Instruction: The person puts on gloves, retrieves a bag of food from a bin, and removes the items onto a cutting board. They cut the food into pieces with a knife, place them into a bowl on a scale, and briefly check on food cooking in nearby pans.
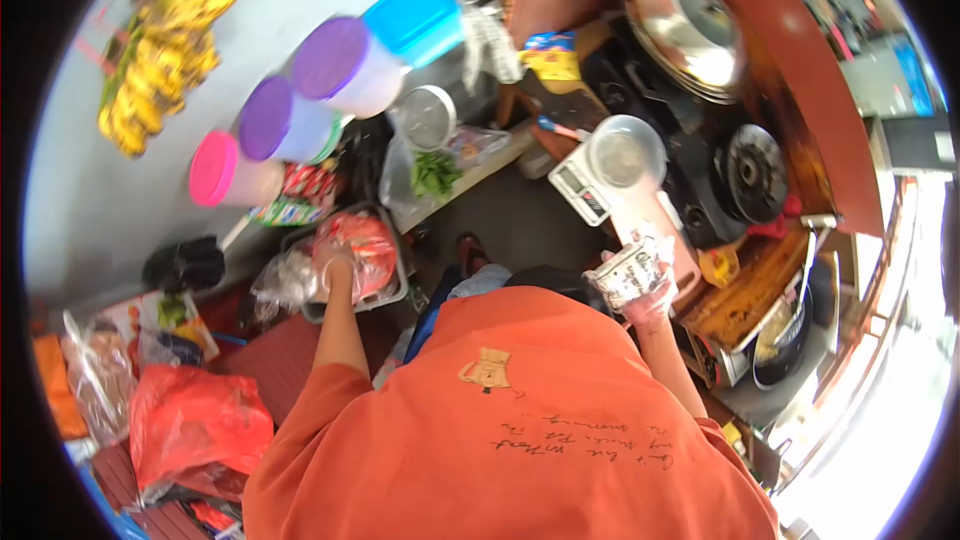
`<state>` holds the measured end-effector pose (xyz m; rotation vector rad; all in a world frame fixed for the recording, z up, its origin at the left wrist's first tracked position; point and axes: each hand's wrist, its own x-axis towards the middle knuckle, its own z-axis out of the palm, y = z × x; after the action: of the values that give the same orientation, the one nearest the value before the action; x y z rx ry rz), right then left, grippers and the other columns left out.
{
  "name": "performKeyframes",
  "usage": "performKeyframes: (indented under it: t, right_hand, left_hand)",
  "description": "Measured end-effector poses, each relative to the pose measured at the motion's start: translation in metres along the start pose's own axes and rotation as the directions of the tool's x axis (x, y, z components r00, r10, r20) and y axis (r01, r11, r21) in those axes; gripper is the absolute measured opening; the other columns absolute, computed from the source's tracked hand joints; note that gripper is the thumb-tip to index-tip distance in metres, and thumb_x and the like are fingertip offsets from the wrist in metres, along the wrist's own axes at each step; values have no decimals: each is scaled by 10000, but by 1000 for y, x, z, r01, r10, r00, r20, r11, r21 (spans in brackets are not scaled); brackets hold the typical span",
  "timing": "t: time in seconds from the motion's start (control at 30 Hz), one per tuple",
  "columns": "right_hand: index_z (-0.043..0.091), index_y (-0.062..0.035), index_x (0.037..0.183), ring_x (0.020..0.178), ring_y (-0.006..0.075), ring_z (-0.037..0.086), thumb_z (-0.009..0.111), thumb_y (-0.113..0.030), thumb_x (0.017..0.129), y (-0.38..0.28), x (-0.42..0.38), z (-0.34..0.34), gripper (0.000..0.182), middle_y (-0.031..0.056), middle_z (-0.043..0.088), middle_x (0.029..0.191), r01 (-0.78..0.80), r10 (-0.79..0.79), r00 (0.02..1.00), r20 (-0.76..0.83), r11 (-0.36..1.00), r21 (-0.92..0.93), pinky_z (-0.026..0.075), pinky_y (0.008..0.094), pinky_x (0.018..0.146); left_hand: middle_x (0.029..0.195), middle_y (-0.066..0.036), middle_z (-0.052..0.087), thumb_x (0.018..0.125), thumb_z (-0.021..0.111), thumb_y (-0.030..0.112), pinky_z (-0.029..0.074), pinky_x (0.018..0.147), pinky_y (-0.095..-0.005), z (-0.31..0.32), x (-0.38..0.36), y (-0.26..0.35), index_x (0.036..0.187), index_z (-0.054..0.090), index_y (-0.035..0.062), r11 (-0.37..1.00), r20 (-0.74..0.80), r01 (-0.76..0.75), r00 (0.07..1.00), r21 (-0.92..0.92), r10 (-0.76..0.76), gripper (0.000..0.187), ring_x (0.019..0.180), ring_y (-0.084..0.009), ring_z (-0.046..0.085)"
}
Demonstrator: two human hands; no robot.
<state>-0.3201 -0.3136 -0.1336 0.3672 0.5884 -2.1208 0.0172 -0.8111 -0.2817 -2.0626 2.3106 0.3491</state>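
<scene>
Right hand [650, 297] clasps a printed packet [630, 273], nearer the wearer than the digital kitchen scale [580, 189].
Left hand [335, 265], left of the scale, touches plastic bags [362, 245], grip unclear; shirt [500, 410] lettering includes "without".

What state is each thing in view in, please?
Bananas: yellow, bunched
Pink-lidded container: lid on
Purple-lidded containers: lids on
Blue-lidded container: lid on
Clear bowl: uncovered, on the scale
Scale: readout illegible
Package: held in right hand; seal unclear
Left hand: among plastic bags; grip unclear
</scene>
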Motion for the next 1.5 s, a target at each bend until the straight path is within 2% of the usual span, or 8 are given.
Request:
performKeyframes:
  t: [0.17,0.3,0.43,0.57,0.77,1.0,1.23,1.5]
  right_hand:
    - [608,-124,1237,1088,413,614,579,-371,862,-24,-30,-6,450,136,669,1145,193,-184,976,-119,979,71,477,615,965]
    - [621,-101,1174,1075,352,626,501,-368,935,-45,-46,-42,378,132,673,1135,176,-115,945,-306,967,181,482,554,975]
    - [602,-77,1191,1087,363,619,480,-354,956,-55,-69,-84,383,144,665,1163,250,-131,908,-397,931,266,462,570,995]
    - [575,-67,1266,1147,355,601,536,-351,947,-67,-102,-77,429,155,638,1238,256,-164,927,-336,934,249,432,546,1047]
    - [563,-56,1286,1136,351,609,542,-314,961,-73,-114,-120,415,159,637,1243,175,-123,972,-201,948,266,463,539,1005]
    - [590,-62,1260,1108,361,622,560,-297,934,-75,-114,-123,403,162,651,1208,158,-65,959,-274,930,332,474,543,988]
    - [602,-78,1233,1064,343,633,514,-292,956,-69,-98,-124,362,135,662,1173,268,-150,943,-296,869,415,490,529,970]
    - [600,-98,1241,1098,351,616,442,-313,971,-61,-77,-124,379,133,656,1187,435,-232,872,-431,771,465,474,562,997]
  left_hand:
    - [1034,-168,724,823,714,294,536,860,-446,-10,-84,142,1121,710,110,884,173,-286,914,-370,368,351,946,-338,696]
    - [979,-190,713,844,715,276,533,804,-463,-34,-195,292,1151,686,170,530,183,-728,505,-436,844,326,918,-390,673]
    - [1078,-177,702,892,659,272,547,836,-451,-17,-295,397,1237,635,170,208,525,-964,91,-167,846,361,976,-368,680]
    - [1107,-170,705,871,677,212,557,858,-426,48,-333,432,1220,649,109,-72,579,-996,-84,-44,811,365,1034,-336,686]
    - [1119,-130,722,784,746,88,578,850,-380,58,-348,454,1074,715,94,-120,668,-951,108,286,736,291,1073,-261,695]
    - [1133,-85,724,805,726,100,579,845,-376,59,-322,460,1027,741,126,-62,648,-940,183,336,739,224,1071,-258,695]
    - [1119,-101,722,823,675,90,577,866,-397,45,-321,465,1015,729,93,-153,693,-952,76,263,717,200,1047,-297,698]
    - [987,-180,710,817,712,397,534,835,-439,48,-371,516,934,708,44,70,449,-936,-99,-344,888,372,927,-357,687]
